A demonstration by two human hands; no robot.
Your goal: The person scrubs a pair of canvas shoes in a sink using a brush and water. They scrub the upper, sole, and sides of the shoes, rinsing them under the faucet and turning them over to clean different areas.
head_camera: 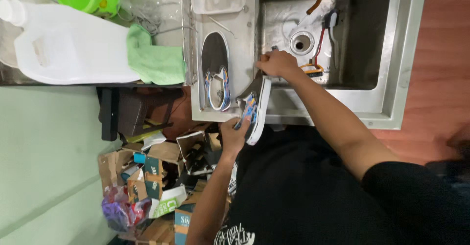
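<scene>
Shoe [254,109], patterned with a white sole, is clamped between both hands over the sink [391,54] edge: left hand [234,136] at the heel, right hand [276,63] at the toe. Beside the grip, its mate [216,71] is laid flat. Wet fingers could likely let it slip into the basin.

Wall [44,152]: pale green, plain.
Floor [440,69]: reddish-brown.
Stool [129,113]: dark, under counter edge.
Light: even, indoor.

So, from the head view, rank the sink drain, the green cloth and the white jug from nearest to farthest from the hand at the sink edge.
From the right hand:
1. Sink drain, just beyond it in the basin.
2. Green cloth, across the counter past the second shoe.
3. White jug, beyond the cloth at the far end.
</scene>
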